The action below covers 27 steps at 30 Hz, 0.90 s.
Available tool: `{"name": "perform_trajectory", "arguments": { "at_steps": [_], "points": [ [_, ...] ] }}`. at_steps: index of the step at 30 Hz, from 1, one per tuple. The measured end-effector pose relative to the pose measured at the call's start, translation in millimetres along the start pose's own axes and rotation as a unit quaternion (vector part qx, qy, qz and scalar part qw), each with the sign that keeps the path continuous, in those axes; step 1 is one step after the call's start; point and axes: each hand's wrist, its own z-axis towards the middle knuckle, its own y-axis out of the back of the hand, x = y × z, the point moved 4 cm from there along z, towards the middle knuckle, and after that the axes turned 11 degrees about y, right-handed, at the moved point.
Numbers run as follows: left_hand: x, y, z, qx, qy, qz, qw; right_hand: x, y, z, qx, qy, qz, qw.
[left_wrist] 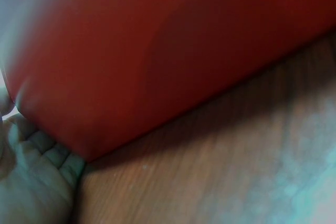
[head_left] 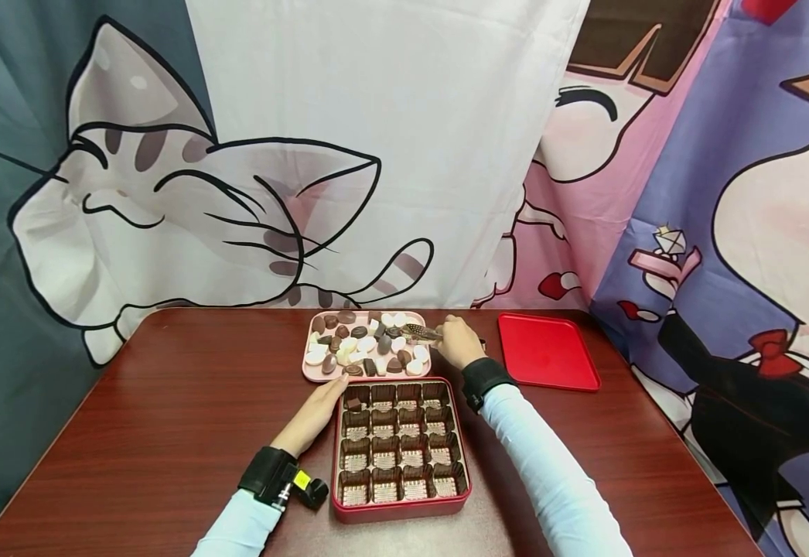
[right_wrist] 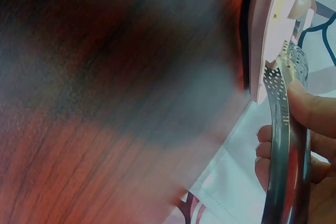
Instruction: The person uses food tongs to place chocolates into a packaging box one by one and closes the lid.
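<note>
My right hand (head_left: 459, 342) holds a pair of perforated metal tongs (head_left: 421, 332), thumb along one arm and fingers at the other in the right wrist view. The tong tips are over the right side of a pink tray (head_left: 305, 370) bearing many dark, brown and white chocolates (head_left: 384, 343). My left hand (head_left: 315, 410) rests against the far left corner of a red box (head_left: 404, 510), fingers extended along it. The box has a divided brown insert (head_left: 397, 438). One brown chocolate (head_left: 354, 404) sits in its far left compartment.
A red tray (head_left: 548, 350) lies flat at the right of the wooden table (head_left: 189, 433). Behind the table hang cloths with cartoon prints (head_left: 390, 155). The pink tray stands just beyond the box's far edge.
</note>
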Motion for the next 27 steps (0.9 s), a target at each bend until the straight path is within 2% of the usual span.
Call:
{"name": "perform_trajectory", "arguments": {
  "at_steps": [13, 18, 27],
  "points": [
    [1.3, 0.2, -0.4, 0.002, -0.008, -0.011, 0.9999, -1, 10, -7, -0.013, -0.002, 0.035, 0.999],
    [0.9, -0.3, -0.3, 0.0, -0.01, -0.011, 0.9999, 1, 23, -7, -0.023, 0.003, 0.042, 0.999],
    [1.4, 0.7, 1.4, 0.008, -0.008, -0.017, 0.9998, 15, 51, -14, -0.029, 0.041, 0.048, 0.998]
  ]
}}
